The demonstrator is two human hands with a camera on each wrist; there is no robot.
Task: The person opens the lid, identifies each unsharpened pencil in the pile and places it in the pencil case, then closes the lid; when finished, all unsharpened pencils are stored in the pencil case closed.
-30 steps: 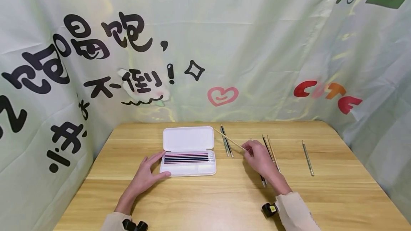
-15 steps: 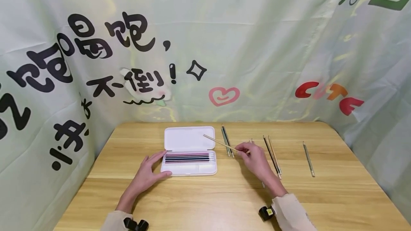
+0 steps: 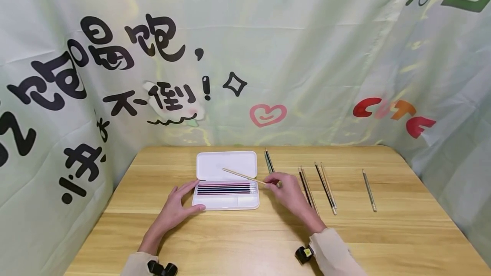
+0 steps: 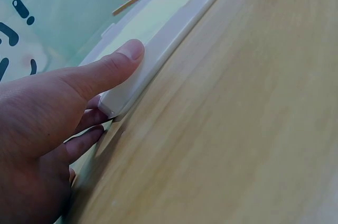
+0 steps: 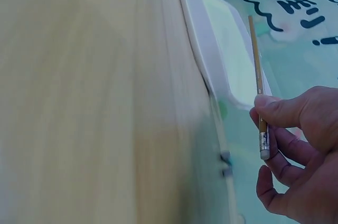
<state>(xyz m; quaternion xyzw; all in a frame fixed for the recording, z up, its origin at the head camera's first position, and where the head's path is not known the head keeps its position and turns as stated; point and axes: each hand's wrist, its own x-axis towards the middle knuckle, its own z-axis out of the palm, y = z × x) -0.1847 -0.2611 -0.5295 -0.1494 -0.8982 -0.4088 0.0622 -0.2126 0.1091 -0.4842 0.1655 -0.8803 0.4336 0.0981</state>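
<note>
A white pencil case [image 3: 225, 208] lies with its lid [image 3: 226, 164] folded back, several dark and reddish pencils [image 3: 223, 189] side by side in its base. My left hand [image 3: 175, 208] holds the case at its left end. Its thumb [image 4: 129, 52] lies along the front wall, as the left wrist view shows, with the fingers around the end. Between thumb and fingertips my right hand [image 3: 285, 191] pinches a light wood-coloured pencil [image 3: 241, 174] near its eraser end. That pencil [image 5: 257, 71] points left, and its far end overlaps the lid in the head view.
Right of the case two dark pencils [image 3: 270, 162] lie partly behind the right hand. Farther right are a pair [image 3: 307, 186], another dark and light pair [image 3: 327, 187], and a lone grey-green pencil [image 3: 369, 191]. A printed curtain [image 3: 318, 76] hangs behind the wooden table [image 3: 238, 242].
My right hand has moved left with the light pencil, bringing its tip from beside the case to over the lid. My left hand stays at the case.
</note>
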